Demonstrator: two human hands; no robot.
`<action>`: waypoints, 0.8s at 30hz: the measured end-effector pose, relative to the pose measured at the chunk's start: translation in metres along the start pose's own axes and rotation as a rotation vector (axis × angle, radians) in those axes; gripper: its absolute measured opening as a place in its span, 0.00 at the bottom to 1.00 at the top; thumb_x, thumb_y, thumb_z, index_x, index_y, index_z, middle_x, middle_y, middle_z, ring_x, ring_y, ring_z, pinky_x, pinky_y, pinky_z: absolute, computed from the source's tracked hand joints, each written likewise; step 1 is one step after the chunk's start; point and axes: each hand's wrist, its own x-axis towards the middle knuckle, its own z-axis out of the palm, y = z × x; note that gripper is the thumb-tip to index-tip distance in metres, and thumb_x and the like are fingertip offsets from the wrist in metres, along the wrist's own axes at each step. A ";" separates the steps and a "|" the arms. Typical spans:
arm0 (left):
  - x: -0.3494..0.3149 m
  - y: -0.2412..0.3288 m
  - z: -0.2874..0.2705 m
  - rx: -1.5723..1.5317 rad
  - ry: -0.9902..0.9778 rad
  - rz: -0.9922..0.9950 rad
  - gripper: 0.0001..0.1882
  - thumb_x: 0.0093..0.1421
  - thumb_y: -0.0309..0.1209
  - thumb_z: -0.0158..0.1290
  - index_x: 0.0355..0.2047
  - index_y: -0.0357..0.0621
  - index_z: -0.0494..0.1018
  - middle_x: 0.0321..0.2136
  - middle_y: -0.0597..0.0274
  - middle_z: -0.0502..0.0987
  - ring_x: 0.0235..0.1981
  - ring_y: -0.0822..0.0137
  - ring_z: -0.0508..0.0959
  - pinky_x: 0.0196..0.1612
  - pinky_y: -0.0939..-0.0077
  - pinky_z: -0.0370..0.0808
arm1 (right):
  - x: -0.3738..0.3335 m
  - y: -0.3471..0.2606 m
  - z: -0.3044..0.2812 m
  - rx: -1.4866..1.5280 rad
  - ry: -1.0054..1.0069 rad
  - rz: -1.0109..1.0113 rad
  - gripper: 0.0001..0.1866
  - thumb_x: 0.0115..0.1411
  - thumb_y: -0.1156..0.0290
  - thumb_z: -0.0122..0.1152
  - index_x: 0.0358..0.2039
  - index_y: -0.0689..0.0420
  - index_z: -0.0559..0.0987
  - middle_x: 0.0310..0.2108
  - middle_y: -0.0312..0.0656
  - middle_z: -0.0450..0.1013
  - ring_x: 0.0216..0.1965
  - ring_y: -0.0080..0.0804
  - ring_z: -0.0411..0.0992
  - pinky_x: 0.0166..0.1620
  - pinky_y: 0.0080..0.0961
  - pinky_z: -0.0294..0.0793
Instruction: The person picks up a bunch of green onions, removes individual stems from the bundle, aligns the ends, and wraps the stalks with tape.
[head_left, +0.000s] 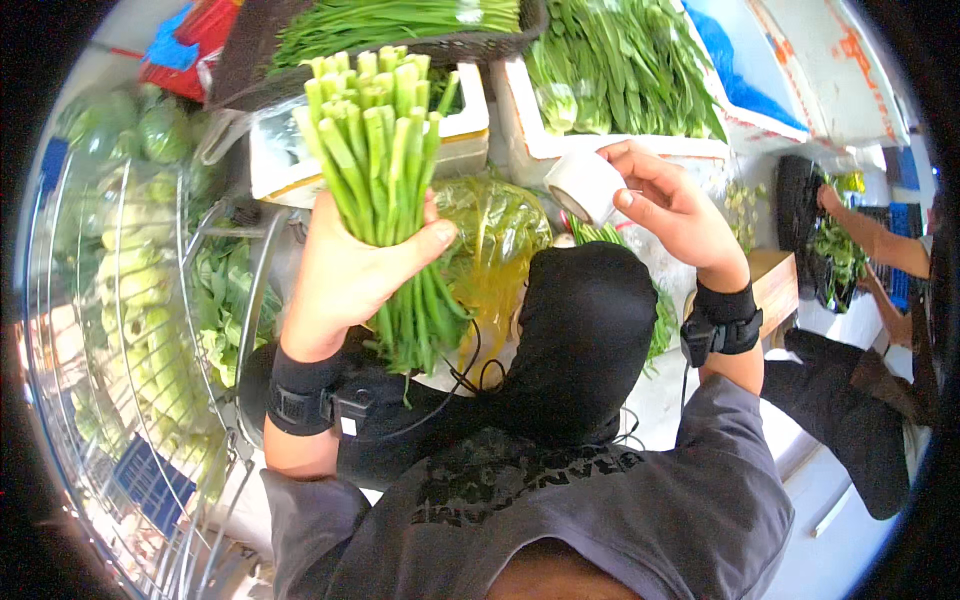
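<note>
A thick bunch of green stalks point(378, 165) stands nearly upright in my left hand point(355, 262), with its pale cut ends at the top and the thinner green ends hanging down over my lap. My fingers go round the bunch behind, and the thumb lies across its front. To the right, level with the upper stalks, my right hand point(682, 208) grips a roll of white tape point(584, 187) between thumb and fingers. The roll is apart from the bunch. Whether a strip of tape is pulled loose cannot be made out.
Ahead are a dark crate point(515, 42) of long greens and a white foam box point(535, 140) of leafy greens. Below them lies a yellowish plastic bag point(490, 225). A wire cart point(185, 300) with vegetables is at left. Another person's arm point(880, 240) handles greens at right.
</note>
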 end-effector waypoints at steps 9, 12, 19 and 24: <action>-0.022 -0.012 -0.010 -0.387 0.159 0.348 0.13 0.55 0.19 0.64 0.39 0.39 0.73 0.32 0.66 0.78 0.36 0.70 0.79 0.42 0.73 0.77 | 0.026 -0.085 0.106 0.083 0.047 -0.088 0.08 0.70 0.75 0.56 0.47 0.63 0.74 0.40 0.33 0.75 0.41 0.14 0.70 0.45 0.15 0.71; -0.027 -0.014 -0.017 -0.456 0.184 0.389 0.16 0.58 0.18 0.62 0.44 0.39 0.70 0.34 0.64 0.77 0.40 0.68 0.80 0.46 0.71 0.77 | 0.037 -0.088 0.130 0.085 0.104 -0.133 0.12 0.68 0.80 0.55 0.51 0.63 0.71 0.40 0.35 0.74 0.43 0.16 0.72 0.47 0.16 0.72; -0.040 -0.022 -0.014 -0.272 0.286 0.472 0.14 0.60 0.22 0.62 0.43 0.40 0.70 0.35 0.63 0.77 0.40 0.71 0.77 0.50 0.71 0.75 | 0.055 -0.073 0.163 -0.044 0.204 -0.303 0.24 0.67 0.85 0.52 0.62 0.57 0.67 0.41 0.34 0.68 0.38 0.15 0.69 0.39 0.12 0.67; -0.045 -0.023 -0.008 -0.308 0.332 0.498 0.09 0.58 0.21 0.62 0.38 0.40 0.74 0.35 0.65 0.76 0.44 0.67 0.76 0.65 0.62 0.64 | 0.058 -0.061 0.172 0.048 0.212 -0.232 0.21 0.67 0.84 0.52 0.60 0.57 0.69 0.39 0.32 0.67 0.35 0.12 0.68 0.37 0.12 0.67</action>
